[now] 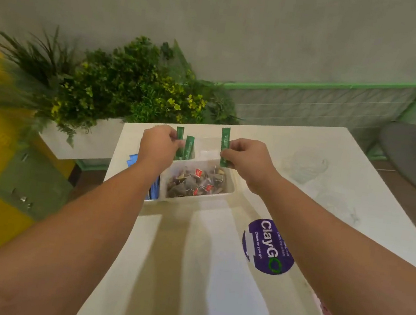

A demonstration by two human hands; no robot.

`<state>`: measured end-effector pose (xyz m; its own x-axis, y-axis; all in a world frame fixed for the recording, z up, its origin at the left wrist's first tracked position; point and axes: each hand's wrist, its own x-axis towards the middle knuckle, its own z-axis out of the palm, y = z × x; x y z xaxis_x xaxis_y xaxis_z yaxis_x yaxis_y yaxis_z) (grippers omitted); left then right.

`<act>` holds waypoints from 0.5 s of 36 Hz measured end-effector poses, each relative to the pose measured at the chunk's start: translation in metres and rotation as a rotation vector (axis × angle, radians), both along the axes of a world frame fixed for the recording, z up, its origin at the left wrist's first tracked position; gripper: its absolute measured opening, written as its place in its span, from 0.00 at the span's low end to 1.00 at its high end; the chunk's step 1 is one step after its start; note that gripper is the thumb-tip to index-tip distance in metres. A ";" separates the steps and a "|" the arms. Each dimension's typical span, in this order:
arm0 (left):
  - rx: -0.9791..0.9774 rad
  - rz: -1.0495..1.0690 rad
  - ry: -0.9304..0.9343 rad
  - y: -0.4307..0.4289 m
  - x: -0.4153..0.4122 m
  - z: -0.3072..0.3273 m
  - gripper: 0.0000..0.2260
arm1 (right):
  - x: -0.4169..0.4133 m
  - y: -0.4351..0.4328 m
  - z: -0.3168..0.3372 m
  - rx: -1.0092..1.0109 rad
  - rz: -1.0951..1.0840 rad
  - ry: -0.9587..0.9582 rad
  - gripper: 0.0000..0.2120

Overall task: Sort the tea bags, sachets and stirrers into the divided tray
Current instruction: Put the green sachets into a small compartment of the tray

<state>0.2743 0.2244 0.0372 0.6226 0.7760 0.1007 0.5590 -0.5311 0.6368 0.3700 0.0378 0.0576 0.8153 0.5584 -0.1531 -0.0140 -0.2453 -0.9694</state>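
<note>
A clear divided tray (228, 193) stands on the white table. Its near right compartment holds several tea bags (195, 182) with red tags. Blue sachets (154, 188) fill the left compartment, partly hidden by my left forearm. My left hand (157, 145) pinches a green stick sachet (179, 133) over the far left compartment, where another green sachet (188, 148) stands upright. My right hand (246, 159) pinches one green stick sachet (225, 146) upright above the tray's far right part.
A purple round sticker (267, 247) lies on the table (186, 273) near my right forearm. Clear plastic wrappers (303, 167) lie to the right. A planter with green plants (110, 83) stands beyond the table's far left edge. A grey chair (413, 158) is at right.
</note>
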 end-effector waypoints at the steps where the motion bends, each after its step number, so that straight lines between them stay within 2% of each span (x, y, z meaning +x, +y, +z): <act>1: -0.006 -0.005 0.008 0.006 0.007 -0.006 0.08 | 0.002 0.003 -0.003 0.007 -0.008 0.004 0.05; 4: -0.022 -0.018 0.076 0.016 0.024 -0.019 0.08 | 0.006 0.006 -0.010 0.011 -0.010 0.015 0.11; 7: -0.026 -0.025 0.199 0.023 0.040 -0.030 0.09 | 0.010 0.009 -0.015 0.015 -0.011 -0.001 0.08; 11: 0.060 -0.059 0.389 0.027 0.051 -0.039 0.11 | 0.014 0.017 -0.017 0.036 -0.050 -0.064 0.04; 18: 0.111 -0.046 0.490 0.026 0.054 -0.040 0.09 | 0.017 0.034 -0.018 0.019 -0.048 -0.082 0.04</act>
<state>0.3283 0.2508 -0.0033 0.6510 0.7476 -0.1315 0.7523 -0.6122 0.2434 0.3873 0.0715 0.0396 0.8506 0.5206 -0.0745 0.0542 -0.2277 -0.9722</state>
